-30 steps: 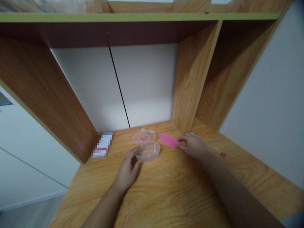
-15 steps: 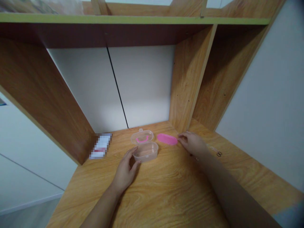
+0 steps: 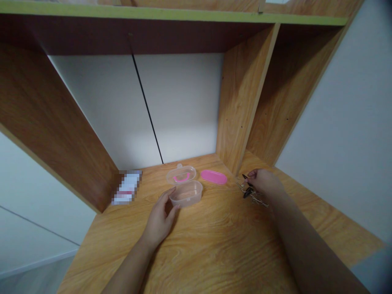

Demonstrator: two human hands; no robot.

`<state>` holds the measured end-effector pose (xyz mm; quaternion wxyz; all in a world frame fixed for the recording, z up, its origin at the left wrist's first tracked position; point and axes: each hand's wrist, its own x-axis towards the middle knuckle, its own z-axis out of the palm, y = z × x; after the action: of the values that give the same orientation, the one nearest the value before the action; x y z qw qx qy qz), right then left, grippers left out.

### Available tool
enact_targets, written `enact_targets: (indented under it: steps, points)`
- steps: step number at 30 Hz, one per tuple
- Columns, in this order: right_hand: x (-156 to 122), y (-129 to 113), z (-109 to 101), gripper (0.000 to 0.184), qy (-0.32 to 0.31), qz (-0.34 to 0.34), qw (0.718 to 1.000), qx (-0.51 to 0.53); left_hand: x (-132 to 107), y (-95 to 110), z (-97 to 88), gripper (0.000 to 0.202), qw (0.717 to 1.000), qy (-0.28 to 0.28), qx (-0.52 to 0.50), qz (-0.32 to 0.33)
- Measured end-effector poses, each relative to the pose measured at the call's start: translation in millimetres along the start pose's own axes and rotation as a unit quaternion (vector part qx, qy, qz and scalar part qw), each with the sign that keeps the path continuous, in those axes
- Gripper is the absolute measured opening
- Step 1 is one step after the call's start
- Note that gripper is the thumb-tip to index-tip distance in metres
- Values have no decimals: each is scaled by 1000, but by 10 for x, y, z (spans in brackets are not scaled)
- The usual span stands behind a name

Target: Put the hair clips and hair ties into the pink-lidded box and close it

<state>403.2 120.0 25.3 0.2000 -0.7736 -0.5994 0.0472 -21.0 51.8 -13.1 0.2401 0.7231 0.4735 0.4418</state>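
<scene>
My left hand [image 3: 161, 218] grips the left end of a small clear plastic box [image 3: 190, 201], thumb in front and fingers behind. The box stands upright, and its clear lid [image 3: 192, 173] with a pink handle [image 3: 181, 178] lies folded back behind it. A flat pink oval tray [image 3: 213, 177] rests to the right of the lid. Further right, my right hand [image 3: 263, 181] pinches what looks like a black binder clip [image 3: 245, 177] by its fingertips. Several more black clips [image 3: 248, 193] with thin metal wire handles lie under and beside that hand, partly overlapping.
A blurred white packet or paper [image 3: 128, 188] lies at the back left of the wooden table [image 3: 196, 253]. Wooden upright panels [image 3: 241, 106] and a shelf with a green edge [image 3: 171, 15] enclose the back. A white wall [image 3: 337, 122] stands on the right.
My right hand has moved right, away from the pink tray, and now pinches a black clip. More clips have come into sight below it. My left hand keeps its hold on the box.
</scene>
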Motion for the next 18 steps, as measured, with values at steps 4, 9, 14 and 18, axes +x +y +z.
enact_targets:
  steps: [4, 9, 14, 18]
  points:
    - [31, -9, 42, 17, -1, 8, 1000, 11, 9, 3, -9, 50, 1000, -2, 12, 5]
    - [42, -54, -2, 19, -12, -3, 999, 36, 9, 17, -14, 50, 1000, -2, 30, 6]
    - [35, -44, -91, 10, -80, -33, 996, 22, 1, 30, -10, 50, 1000, 3, 23, 3]
    - [-14, -12, -137, 11, -165, -107, 979, 57, 5, 32, -12, 50, 1000, 7, 26, 3]
